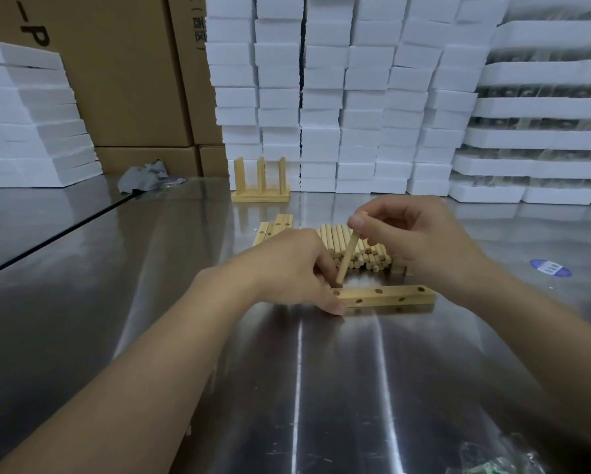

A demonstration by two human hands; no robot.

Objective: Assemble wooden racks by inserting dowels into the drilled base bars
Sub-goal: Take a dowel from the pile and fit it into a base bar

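Observation:
A drilled wooden base bar (389, 295) lies flat on the steel table, holes along its top and front face. My left hand (294, 268) grips the bar's left end, thumb on the front edge. My right hand (413, 234) pinches a dowel (346, 258) by its upper end; the dowel tilts, its lower tip just above the bar's leftmost top hole. Behind lies a pile of loose dowels (359, 248). More drilled bars (274, 229) lie left of the pile. A finished rack (260, 184) stands further back.
Stacks of white foam blocks (342, 97) wall the back and both sides, with cardboard boxes (126, 73) at back left. A crumpled grey cloth (143, 176) lies at the table's far left. A blue sticker (550, 268) marks the right; plastic wrap (492, 456) sits at the near right.

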